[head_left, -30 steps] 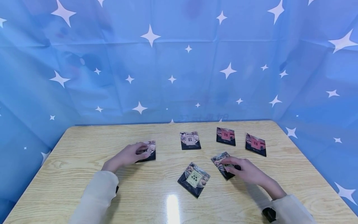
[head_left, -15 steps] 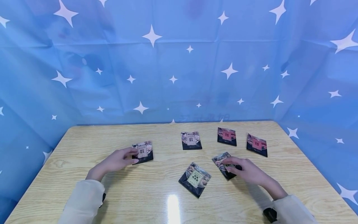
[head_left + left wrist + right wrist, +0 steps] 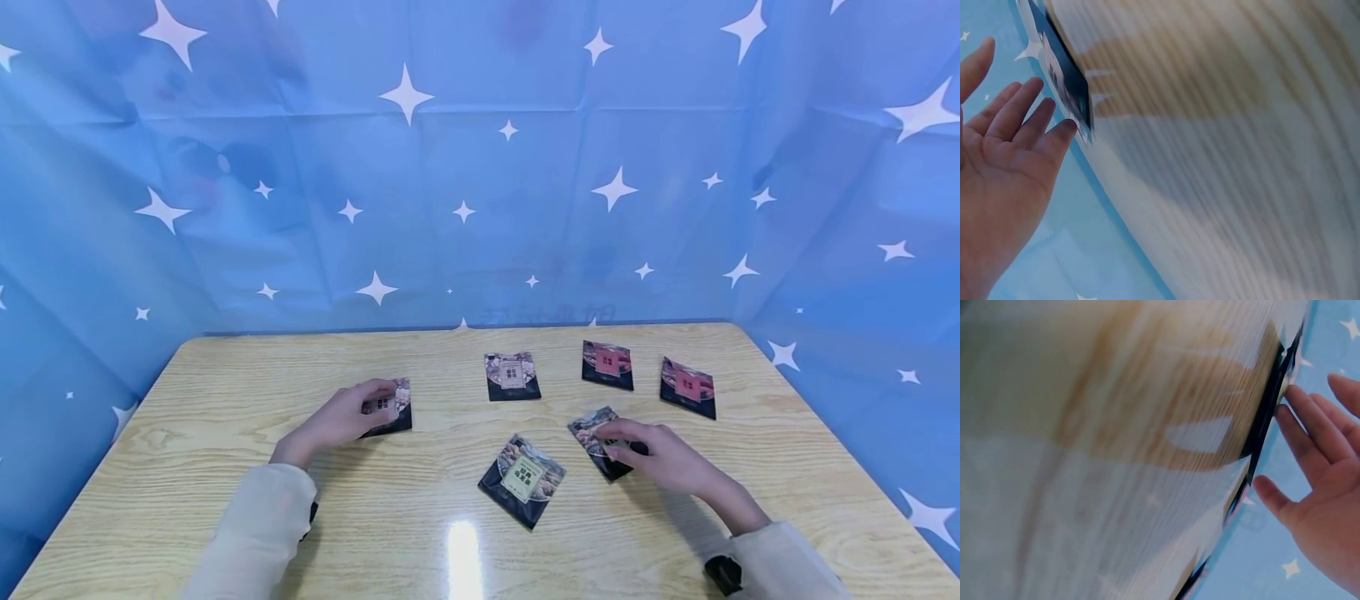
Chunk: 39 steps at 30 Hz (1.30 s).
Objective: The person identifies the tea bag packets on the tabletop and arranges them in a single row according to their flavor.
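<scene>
My left hand point(image 3: 341, 417) lies over the left part of a flat dark sachet with a pink label point(image 3: 402, 408), hiding much of it. In the left wrist view the fingers are loosely straight beside that sachet point(image 3: 1072, 65), the thumb held apart. My right hand point(image 3: 663, 457) is over a dark sachet with a green label point(image 3: 588, 429), which it partly covers. In the right wrist view its nearly straight fingertips touch the sachet point(image 3: 1263, 422). Between the hands, towards the front, a second green-label sachet point(image 3: 522, 481) lies turned at an angle.
Another pink-label sachet point(image 3: 512, 377) lies at the back middle of the wooden table point(image 3: 420, 542). Two red-label sachets, one at the back point(image 3: 607, 365) and one further right point(image 3: 687, 387), lie flat. A blue star-patterned cloth point(image 3: 480, 208) hangs behind the table.
My left hand drew back leftwards, uncovering more of its sachet, then came forward over it again. That sachet sits slightly further left. The right hand and other sachets stayed put.
</scene>
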Each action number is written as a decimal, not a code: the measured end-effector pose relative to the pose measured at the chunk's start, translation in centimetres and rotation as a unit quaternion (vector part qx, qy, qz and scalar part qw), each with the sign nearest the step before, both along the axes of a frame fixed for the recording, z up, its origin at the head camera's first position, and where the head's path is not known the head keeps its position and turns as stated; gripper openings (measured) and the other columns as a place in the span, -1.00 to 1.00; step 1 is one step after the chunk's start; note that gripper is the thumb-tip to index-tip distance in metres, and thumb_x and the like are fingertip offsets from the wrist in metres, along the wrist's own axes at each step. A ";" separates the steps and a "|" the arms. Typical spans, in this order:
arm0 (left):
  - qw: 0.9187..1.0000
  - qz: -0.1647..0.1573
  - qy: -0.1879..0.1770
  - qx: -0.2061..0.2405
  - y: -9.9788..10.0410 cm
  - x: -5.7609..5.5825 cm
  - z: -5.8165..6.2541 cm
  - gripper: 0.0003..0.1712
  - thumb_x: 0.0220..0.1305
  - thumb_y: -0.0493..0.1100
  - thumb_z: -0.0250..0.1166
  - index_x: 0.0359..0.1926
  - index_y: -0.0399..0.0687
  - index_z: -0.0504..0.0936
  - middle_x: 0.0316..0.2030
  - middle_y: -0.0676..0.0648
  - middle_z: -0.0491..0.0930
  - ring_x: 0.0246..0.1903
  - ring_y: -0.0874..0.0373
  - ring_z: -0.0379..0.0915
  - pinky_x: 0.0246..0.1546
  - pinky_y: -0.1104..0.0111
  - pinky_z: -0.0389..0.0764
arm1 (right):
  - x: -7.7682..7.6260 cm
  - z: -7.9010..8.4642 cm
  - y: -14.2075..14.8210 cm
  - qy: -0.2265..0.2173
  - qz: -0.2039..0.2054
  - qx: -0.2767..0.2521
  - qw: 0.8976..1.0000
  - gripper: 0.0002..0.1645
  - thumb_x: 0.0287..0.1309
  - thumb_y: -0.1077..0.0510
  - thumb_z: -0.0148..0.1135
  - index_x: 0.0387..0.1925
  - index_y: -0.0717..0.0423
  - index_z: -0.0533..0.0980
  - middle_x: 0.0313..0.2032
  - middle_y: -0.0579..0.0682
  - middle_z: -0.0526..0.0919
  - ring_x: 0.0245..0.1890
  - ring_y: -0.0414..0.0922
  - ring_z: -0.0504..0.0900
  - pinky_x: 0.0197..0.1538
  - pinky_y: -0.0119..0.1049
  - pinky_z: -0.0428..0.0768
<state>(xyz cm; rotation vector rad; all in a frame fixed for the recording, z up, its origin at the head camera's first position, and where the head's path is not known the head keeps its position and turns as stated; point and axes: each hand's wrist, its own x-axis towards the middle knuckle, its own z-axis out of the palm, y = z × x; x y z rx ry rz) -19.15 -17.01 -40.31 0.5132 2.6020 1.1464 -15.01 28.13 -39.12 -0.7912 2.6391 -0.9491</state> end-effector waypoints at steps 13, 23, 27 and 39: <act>1.000 -0.005 0.006 -0.005 -0.7 0.3 -0.2 -0.52 0.31 -0.11 0.13 0.18 -0.25 0.37 0.14 -0.25 0.39 0.14 -0.17 0.27 0.06 0.00 0.34 | 0.1 0.2 0.0 -0.004 -0.002 0.003 1.000 -0.60 0.30 0.10 0.01 0.12 0.16 0.41 0.05 0.12 0.50 -0.01 0.05 0.51 -0.09 -0.02 0.50; 1.000 -0.005 -0.005 0.005 -3.6 1.9 0.4 -0.54 0.28 -0.12 0.16 0.13 -0.26 0.42 0.08 -0.24 0.45 0.10 -0.19 0.31 0.01 0.00 0.39 | 0.0 0.0 0.0 -0.007 -0.005 -0.001 1.000 -0.60 0.30 0.11 0.02 0.12 0.16 0.41 0.05 0.12 0.50 0.02 0.07 0.49 -0.08 -0.01 0.49; 1.000 -0.011 -0.008 0.010 -5.1 2.5 0.3 -0.52 0.28 -0.08 0.16 0.13 -0.28 0.41 0.08 -0.25 0.44 0.10 -0.21 0.30 0.01 0.00 0.39 | -0.1 -0.2 0.0 -0.006 -0.005 0.000 1.000 -0.60 0.30 0.11 0.02 0.12 0.16 0.41 0.05 0.11 0.50 0.02 0.06 0.49 -0.07 0.00 0.48; 0.999 -0.035 -0.007 0.021 -7.8 3.9 0.4 -0.49 0.28 -0.10 0.16 0.15 -0.35 0.37 0.09 -0.31 0.42 0.09 -0.24 0.31 -0.01 -0.03 0.39 | -0.1 -0.1 0.0 -0.007 -0.008 0.003 1.000 -0.60 0.30 0.08 0.03 0.12 0.12 0.41 0.06 0.10 0.50 0.02 0.06 0.49 -0.06 0.01 0.48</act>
